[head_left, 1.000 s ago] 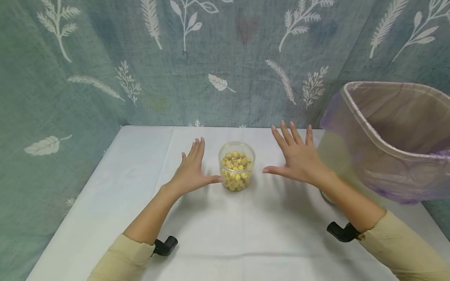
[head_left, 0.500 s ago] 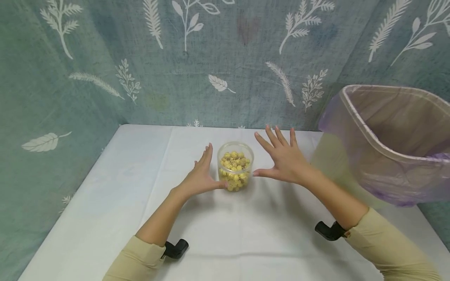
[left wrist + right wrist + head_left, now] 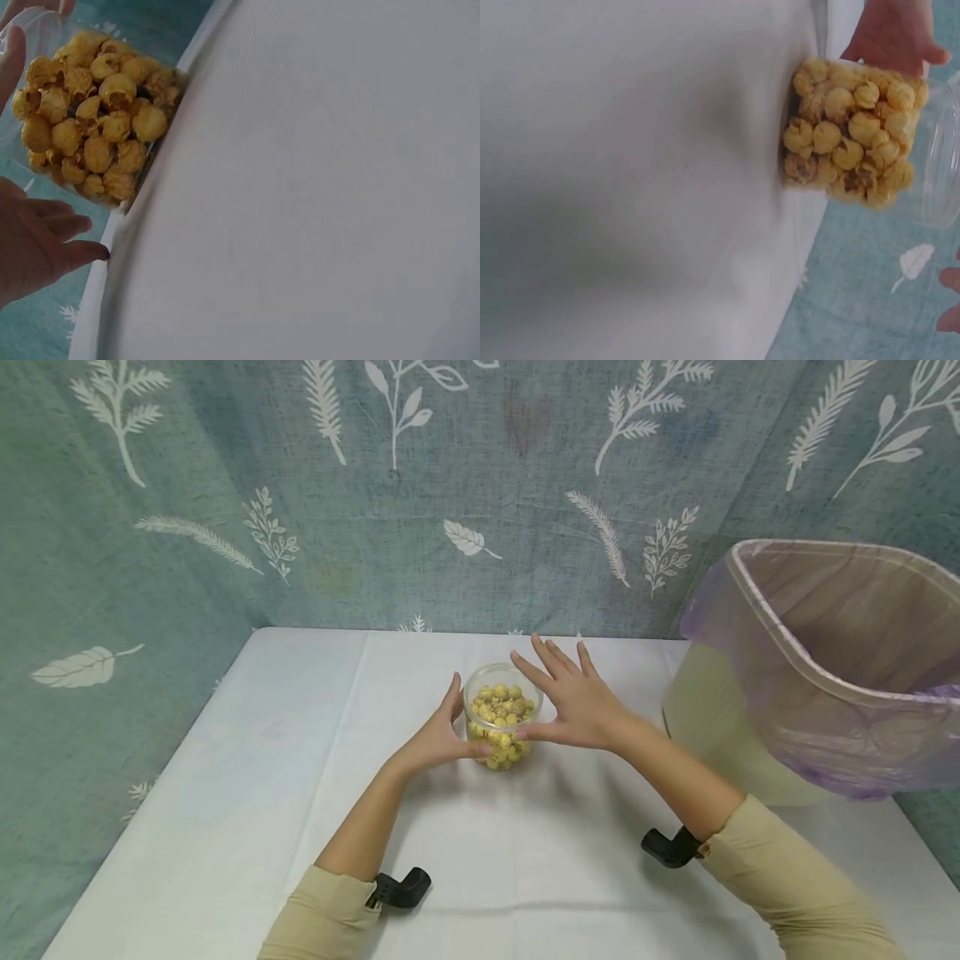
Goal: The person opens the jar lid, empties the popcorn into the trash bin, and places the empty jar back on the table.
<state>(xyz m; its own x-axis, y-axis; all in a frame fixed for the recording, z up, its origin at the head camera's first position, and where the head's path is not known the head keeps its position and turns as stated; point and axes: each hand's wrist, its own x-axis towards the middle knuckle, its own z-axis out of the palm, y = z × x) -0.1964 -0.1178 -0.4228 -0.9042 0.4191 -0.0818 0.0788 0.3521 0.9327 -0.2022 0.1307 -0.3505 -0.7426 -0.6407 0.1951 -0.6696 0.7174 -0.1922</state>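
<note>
A clear round jar [image 3: 487,667] holding yellow popcorn balls [image 3: 501,703] stands upright on the white-covered table. My left hand [image 3: 433,743] lies close against the jar's left side, its thumb across the front and its fingers spread. Whether it touches the wall I cannot tell. On the jar's right, my right hand [image 3: 581,708] has straight, spread fingers, the thumb overlapping the jar's front in the head view. In the left wrist view, the popcorn [image 3: 90,120] shows between both hands. The right wrist view shows the jar's bare upper wall [image 3: 937,165], with left-hand fingers partly hidden behind it.
A tall pale bin [image 3: 720,727] lined with a translucent purple bag [image 3: 862,735] stands at the right of the table. Behind hangs a green-blue curtain [image 3: 375,560] with white leaf prints. A white cloth [image 3: 465,860] covers the table.
Both hands have moved inward toward the jar, the right one leftward and the left one rightward. The jar stays where it was.
</note>
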